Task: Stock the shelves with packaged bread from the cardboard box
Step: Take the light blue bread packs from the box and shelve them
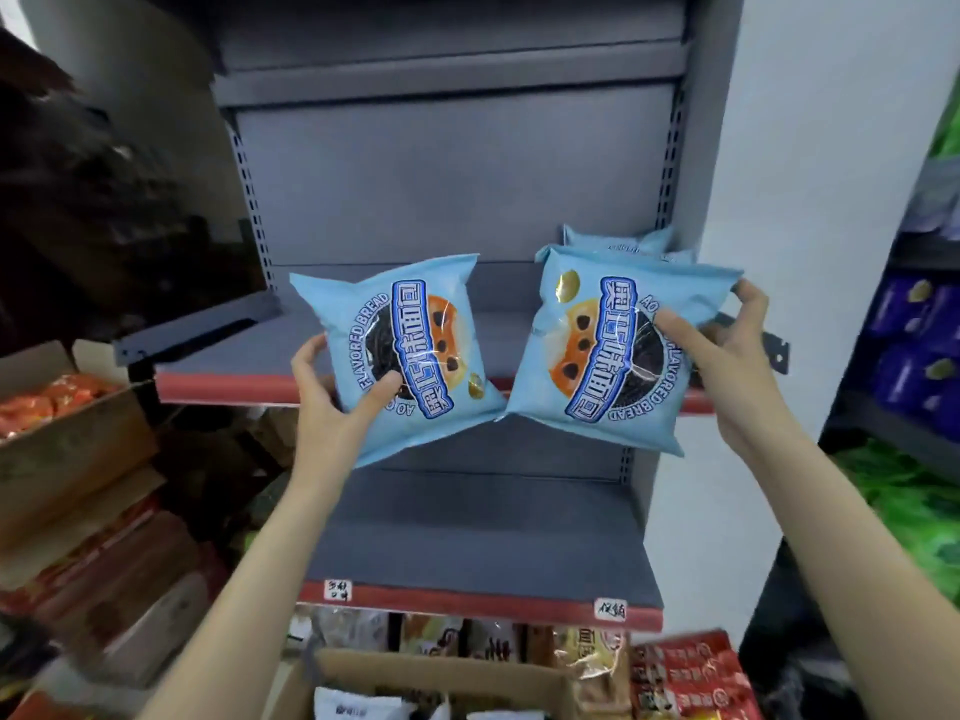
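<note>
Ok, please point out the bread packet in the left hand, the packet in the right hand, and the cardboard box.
left packet [397,356], head view, printed front.
right packet [608,350], head view, printed front.
cardboard box [441,672], head view, far rim.

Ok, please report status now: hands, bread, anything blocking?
Left hand grips one blue bread pack. Right hand grips another. Two packs already shelved. Middle shelf unobstructed.

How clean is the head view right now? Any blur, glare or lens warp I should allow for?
Head view: the two held bags are sharp enough to read, with small glare spots on the film; edges smear, notably the left boxes and the red packs; wide-angle warp bows the shelf uprights; lighting is dim and flat, no hard shadows.
</note>
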The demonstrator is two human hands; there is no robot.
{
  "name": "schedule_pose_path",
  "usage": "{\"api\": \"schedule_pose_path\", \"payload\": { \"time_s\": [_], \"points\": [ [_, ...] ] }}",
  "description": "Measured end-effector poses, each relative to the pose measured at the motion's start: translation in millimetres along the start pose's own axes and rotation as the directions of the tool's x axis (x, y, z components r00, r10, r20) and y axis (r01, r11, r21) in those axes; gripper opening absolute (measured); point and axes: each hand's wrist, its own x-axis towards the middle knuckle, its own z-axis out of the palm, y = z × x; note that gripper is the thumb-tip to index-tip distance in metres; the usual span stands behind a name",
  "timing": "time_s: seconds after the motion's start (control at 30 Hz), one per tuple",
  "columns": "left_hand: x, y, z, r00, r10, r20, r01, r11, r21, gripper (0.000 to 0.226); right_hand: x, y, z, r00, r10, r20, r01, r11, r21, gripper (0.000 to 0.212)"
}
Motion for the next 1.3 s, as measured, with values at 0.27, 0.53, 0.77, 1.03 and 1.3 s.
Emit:
{"api": "schedule_pose_path", "payload": {
  "time_s": [0.27, 0.53, 0.77, 1.03, 1.3],
  "points": [
    [37, 18, 53, 0.996, 0.072, 0.048, -0.071, 0.997, -0.006, 0.064, 73, -47, -26, 0.969, -0.245, 0.027, 0.237, 0.893, -0.383, 0.048],
    [45, 8, 70, 0.995, 0.059, 0.081, -0.063, 0.997, 0.044, 0.066, 134, -42, -5, 0.843, -0.259, 0.472, 0.534, 0.294, -0.793, 0.058],
    [54, 10, 71, 0.993, 0.058, 0.104, -0.065, 0.996, 0.064, 0.07, 178, -36, 11, 0.757, 0.076, 0.649, 0.638, 0.13, -0.759, 0.053],
    [78, 19, 93, 0.969, 0.12, 0.217, -0.149, 0.981, 0.126, 0.077, 185, 17, -22, 0.844, -0.052, 0.534, 0.531, -0.056, -0.845, 0.061],
    [89, 24, 127, 0.879, 0.125, 0.46, -0.18, 0.981, 0.077, 0.066, 104, 32, -66, 0.892, -0.327, 0.312, 0.415, 0.32, -0.852, 0.053]
  ]
}}
